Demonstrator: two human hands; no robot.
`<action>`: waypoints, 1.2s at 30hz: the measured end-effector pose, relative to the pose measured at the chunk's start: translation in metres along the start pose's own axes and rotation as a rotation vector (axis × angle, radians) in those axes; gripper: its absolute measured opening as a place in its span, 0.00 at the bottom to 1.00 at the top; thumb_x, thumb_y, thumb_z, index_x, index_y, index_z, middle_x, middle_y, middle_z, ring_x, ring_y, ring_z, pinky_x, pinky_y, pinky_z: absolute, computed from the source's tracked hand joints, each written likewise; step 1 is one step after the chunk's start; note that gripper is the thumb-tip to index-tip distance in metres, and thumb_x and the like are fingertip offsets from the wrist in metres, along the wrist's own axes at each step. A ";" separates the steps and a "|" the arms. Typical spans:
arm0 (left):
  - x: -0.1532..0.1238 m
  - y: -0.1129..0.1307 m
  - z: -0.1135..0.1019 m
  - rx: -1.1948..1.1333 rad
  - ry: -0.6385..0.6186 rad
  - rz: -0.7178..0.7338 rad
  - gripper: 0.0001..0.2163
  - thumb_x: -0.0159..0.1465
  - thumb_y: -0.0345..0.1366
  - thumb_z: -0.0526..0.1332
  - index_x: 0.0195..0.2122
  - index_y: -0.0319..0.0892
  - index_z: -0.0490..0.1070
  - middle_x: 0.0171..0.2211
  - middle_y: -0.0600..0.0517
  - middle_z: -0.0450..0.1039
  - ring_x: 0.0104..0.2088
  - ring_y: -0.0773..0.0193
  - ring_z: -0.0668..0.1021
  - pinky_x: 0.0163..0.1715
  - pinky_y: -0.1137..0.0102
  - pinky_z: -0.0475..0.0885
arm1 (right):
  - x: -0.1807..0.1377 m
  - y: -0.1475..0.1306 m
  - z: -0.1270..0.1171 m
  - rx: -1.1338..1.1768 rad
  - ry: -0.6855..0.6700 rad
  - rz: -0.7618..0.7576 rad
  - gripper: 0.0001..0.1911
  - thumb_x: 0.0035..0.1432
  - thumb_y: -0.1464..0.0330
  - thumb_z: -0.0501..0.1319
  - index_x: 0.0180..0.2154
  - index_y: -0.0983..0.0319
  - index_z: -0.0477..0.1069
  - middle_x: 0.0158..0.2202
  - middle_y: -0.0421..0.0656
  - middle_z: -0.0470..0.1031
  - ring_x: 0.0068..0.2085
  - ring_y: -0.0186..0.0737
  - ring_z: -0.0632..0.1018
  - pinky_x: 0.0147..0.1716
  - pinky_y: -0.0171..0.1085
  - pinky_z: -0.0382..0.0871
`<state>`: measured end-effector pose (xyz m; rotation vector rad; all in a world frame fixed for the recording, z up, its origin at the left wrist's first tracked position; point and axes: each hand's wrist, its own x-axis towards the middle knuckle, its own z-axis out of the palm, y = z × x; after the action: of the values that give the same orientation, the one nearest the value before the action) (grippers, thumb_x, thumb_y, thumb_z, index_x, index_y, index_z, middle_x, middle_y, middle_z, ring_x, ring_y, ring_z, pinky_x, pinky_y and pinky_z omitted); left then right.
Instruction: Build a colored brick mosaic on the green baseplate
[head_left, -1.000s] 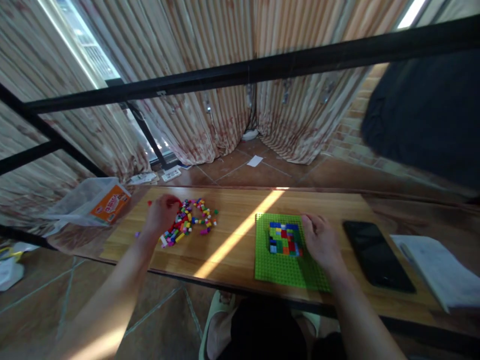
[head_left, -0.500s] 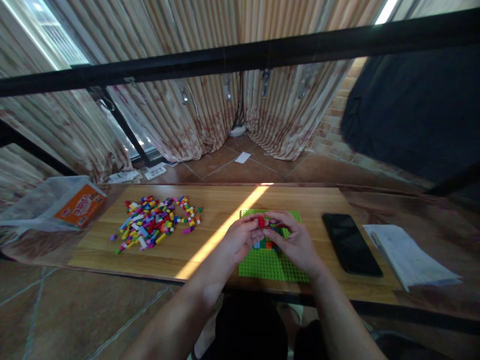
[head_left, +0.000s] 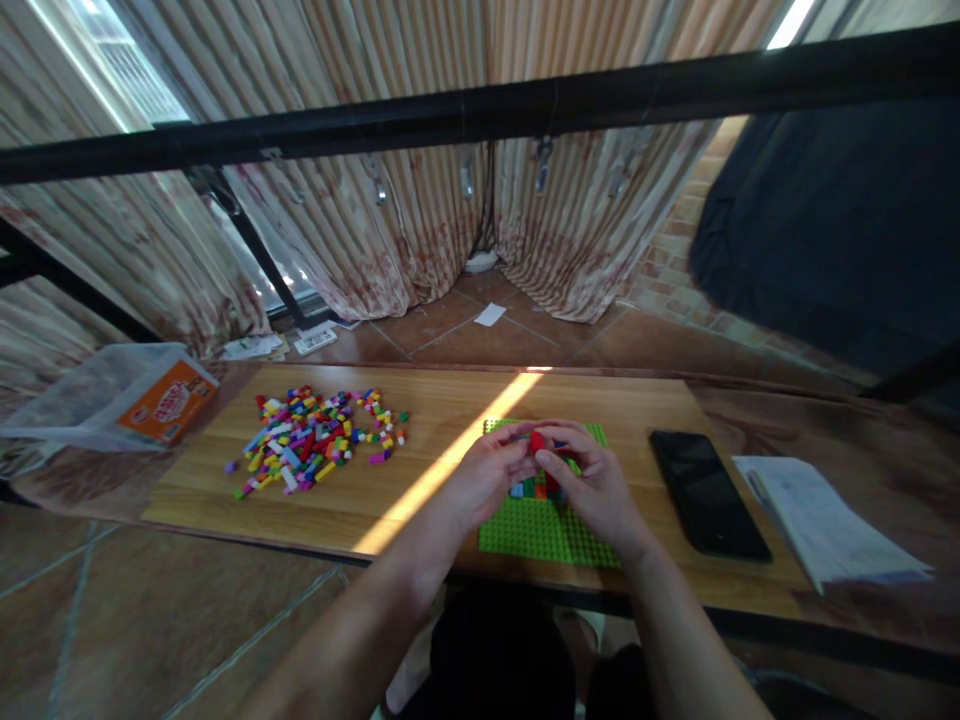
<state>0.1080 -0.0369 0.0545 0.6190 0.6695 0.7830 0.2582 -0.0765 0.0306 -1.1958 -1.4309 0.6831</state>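
Note:
Over the green baseplate [head_left: 525, 535], my left hand [head_left: 491, 472] and my right hand [head_left: 589, 482] meet with their fingers closed. A small red toy brick [head_left: 536, 442] shows between the fingertips, pinched from both sides. Beneath the hands, a row of coloured bricks [head_left: 529, 490], light blue, green, orange and red, is fixed on the baseplate. My fingers hide much of this row and the far part of the baseplate.
A heap of mixed toy bricks [head_left: 300, 440] lies on the left of the wooden table [head_left: 427, 400]. Beyond it stands a clear plastic box [head_left: 90, 395] with an orange label. To my right are a black phone [head_left: 709, 495] and a stack of paper [head_left: 832, 520].
The red brick has turned between my fingertips and shows a little more. Both hands stay over the baseplate. The whole view has shifted slightly.

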 end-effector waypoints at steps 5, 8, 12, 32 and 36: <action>-0.004 -0.001 -0.020 -0.107 0.038 -0.012 0.11 0.66 0.34 0.56 0.45 0.36 0.74 0.46 0.42 0.78 0.45 0.60 0.80 0.52 0.64 0.70 | 0.003 0.010 -0.016 -0.031 0.158 0.158 0.15 0.56 0.59 0.64 0.43 0.61 0.73 0.39 0.46 0.78 0.39 0.41 0.78 0.43 0.46 0.73; -0.007 -0.002 -0.030 -0.201 0.022 -0.035 0.14 0.68 0.36 0.52 0.46 0.36 0.74 0.50 0.41 0.75 0.50 0.59 0.78 0.55 0.64 0.69 | 0.005 0.016 -0.023 -0.107 0.168 0.191 0.15 0.55 0.59 0.64 0.41 0.62 0.74 0.38 0.46 0.79 0.38 0.42 0.78 0.44 0.46 0.73; -0.009 -0.002 -0.033 -0.234 0.033 -0.037 0.14 0.68 0.36 0.52 0.45 0.36 0.75 0.51 0.42 0.75 0.51 0.59 0.77 0.55 0.64 0.69 | 0.005 0.016 -0.020 -0.216 0.078 0.164 0.13 0.56 0.61 0.63 0.40 0.61 0.74 0.37 0.46 0.78 0.38 0.43 0.79 0.43 0.45 0.73; 0.028 -0.014 -0.032 1.026 0.136 0.535 0.12 0.59 0.30 0.60 0.42 0.44 0.77 0.44 0.48 0.77 0.47 0.56 0.76 0.56 0.61 0.65 | 0.007 0.031 -0.007 -0.508 -0.084 0.011 0.10 0.57 0.65 0.61 0.41 0.57 0.76 0.49 0.48 0.72 0.52 0.50 0.72 0.52 0.52 0.67; 0.030 -0.015 -0.033 1.032 0.129 0.518 0.11 0.59 0.29 0.60 0.41 0.44 0.78 0.43 0.49 0.78 0.47 0.56 0.76 0.56 0.61 0.65 | 0.008 0.033 -0.007 -0.513 -0.086 0.026 0.10 0.58 0.65 0.60 0.41 0.56 0.77 0.47 0.47 0.72 0.50 0.49 0.73 0.51 0.52 0.68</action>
<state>0.1064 -0.0133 0.0141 1.7402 1.0484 0.9303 0.2757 -0.0596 0.0054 -1.5940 -1.7262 0.3944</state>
